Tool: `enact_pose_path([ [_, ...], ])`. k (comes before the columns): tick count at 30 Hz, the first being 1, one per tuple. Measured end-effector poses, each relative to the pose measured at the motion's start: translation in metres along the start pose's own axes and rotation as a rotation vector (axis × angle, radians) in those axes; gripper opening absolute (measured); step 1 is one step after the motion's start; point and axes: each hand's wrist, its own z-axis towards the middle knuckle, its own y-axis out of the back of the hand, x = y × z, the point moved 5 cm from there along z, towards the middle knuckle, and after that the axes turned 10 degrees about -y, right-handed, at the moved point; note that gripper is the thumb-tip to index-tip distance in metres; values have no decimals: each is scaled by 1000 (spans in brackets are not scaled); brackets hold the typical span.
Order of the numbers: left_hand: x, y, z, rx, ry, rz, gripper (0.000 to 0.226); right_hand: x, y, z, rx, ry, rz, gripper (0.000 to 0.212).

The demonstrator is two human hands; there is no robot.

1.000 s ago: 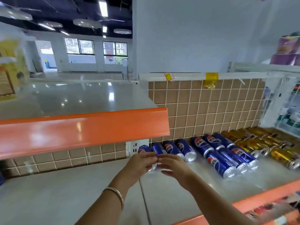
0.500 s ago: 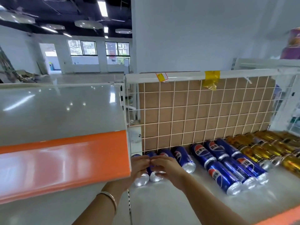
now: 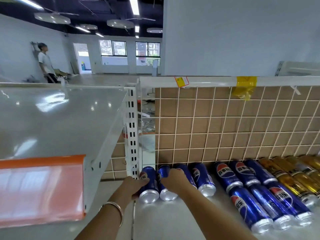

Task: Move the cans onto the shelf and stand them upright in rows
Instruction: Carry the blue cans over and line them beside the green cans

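White walls (image 3: 233, 35), dark ceiling (image 3: 103, 7), strip lights (image 3: 134, 6), windows (image 3: 112, 48).

I read 百事可乐 with a Pepsi globe on the blue cans (image 3: 225, 174) right of the fingers of my right hand (image 3: 174, 179). The tag (image 3: 181, 81) above is illegible.

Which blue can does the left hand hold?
The leftmost blue can, beside the white slotted post; the left hand grips it, the right hand the next can.

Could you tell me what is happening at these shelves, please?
A person's left hand grips the leftmost blue can, and the right hand grips the second blue can beside it. Both cans lie on the lower shelf. The other blue cans and the gold cans lie on their sides too; none stands upright yet.
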Motion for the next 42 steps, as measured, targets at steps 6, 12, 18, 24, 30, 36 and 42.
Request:
enact_pose_path([
  [6,12,-8,-1,108,66,-141,46,6,-3,1,12,-13,-245,47],
  [12,17,-19,-8,252,163,33,69,-4,16,-5,258,16,-323,48],
  [18,16,-12,-16,332,200,-354,41,-27,13,-2,356,-166,-17,53],
  [24,30,-8,-8,285,206,-303,56,-46,-3,4,474,-349,414,64],
  [30,23,-18,-14,304,178,-356,63,-47,-14,1,494,-376,543,31],
  [36,24,-15,-18,285,165,-358,81,-48,-17,-3,393,-289,448,54],
  [42,24,-14,-36,399,187,-592,41,-57,-20,-18,449,-302,697,44],
])
